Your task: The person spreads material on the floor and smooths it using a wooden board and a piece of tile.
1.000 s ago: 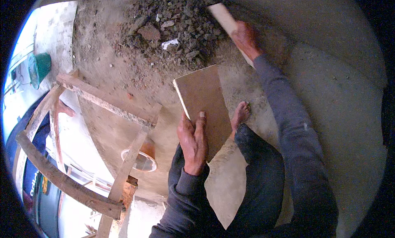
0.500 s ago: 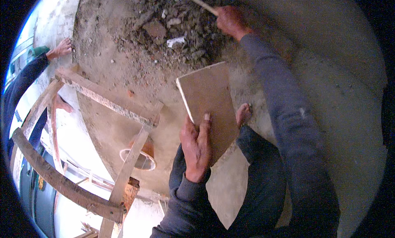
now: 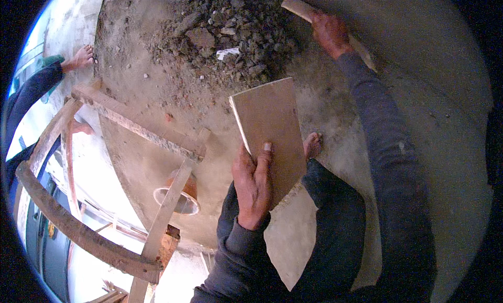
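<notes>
My left hand (image 3: 252,186) grips the near edge of a flat tan board (image 3: 270,125), holding it tilted above the sandy floor in front of my knee. My right hand (image 3: 330,33) reaches far forward and is closed around a long pale wooden stick (image 3: 301,8) at the right edge of a heap of dark rubble and clods (image 3: 225,30). My bare foot (image 3: 313,144) shows just right of the board.
A rough wooden frame (image 3: 136,127) of beams crosses the left side, with an orange pipe end (image 3: 178,198) under it. Another person's hand (image 3: 81,57) and dark sleeve rest on the ledge at far left. A white scrap (image 3: 226,52) lies in the rubble.
My right hand with the stick has shifted along the rubble heap's right edge. Another person's hand has come in at the far left. The board stays held in my left hand.
</notes>
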The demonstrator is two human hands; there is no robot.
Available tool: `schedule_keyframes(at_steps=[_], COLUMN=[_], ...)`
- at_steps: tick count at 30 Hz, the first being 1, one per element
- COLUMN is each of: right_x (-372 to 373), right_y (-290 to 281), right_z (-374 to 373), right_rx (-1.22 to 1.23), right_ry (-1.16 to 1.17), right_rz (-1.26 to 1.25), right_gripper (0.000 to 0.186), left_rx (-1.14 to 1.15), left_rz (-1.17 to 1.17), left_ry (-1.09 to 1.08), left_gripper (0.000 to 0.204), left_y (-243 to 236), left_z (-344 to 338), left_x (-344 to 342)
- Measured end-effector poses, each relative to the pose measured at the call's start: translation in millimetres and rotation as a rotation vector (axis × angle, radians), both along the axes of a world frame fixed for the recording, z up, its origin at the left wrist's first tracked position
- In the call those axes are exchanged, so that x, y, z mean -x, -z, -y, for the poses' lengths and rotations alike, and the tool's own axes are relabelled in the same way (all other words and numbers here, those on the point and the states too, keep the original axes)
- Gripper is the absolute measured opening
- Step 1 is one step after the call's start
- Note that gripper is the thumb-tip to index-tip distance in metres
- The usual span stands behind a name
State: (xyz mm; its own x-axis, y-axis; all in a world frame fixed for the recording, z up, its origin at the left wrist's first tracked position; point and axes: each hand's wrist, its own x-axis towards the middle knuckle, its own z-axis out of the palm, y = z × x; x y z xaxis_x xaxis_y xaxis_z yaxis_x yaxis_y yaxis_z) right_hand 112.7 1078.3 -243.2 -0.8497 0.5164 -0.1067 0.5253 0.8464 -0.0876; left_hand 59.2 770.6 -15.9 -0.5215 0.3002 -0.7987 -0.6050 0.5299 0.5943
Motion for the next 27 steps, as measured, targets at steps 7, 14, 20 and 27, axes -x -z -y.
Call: schedule_keyframes(at_steps=[7, 14, 20, 27], right_x=[34, -11, 29, -41], right_y=[13, 81, 22, 19], right_z=[29, -42, 23, 22], right_rx=[0.141, 0.355, 0.268, 0.337], right_ry=[0.144, 0.169, -0.135, 0.225], right_rz=[-0.009, -0.249, -0.117, -0.041], right_gripper=[0.025, 0.028, 0.021, 0.021], left_rx=[-0.077, -0.057, -0.024, -0.043], left_rz=[-0.026, -0.032, -0.045, -0.085], left_ry=[-0.112, -0.039, 0.006, 0.057], left_gripper=[0.032, 0.032, 0.031, 0.031], left_y=[-5, -21, -13, -4], left_z=[-8, -22, -10, -6], left_x=[6, 4, 4, -6])
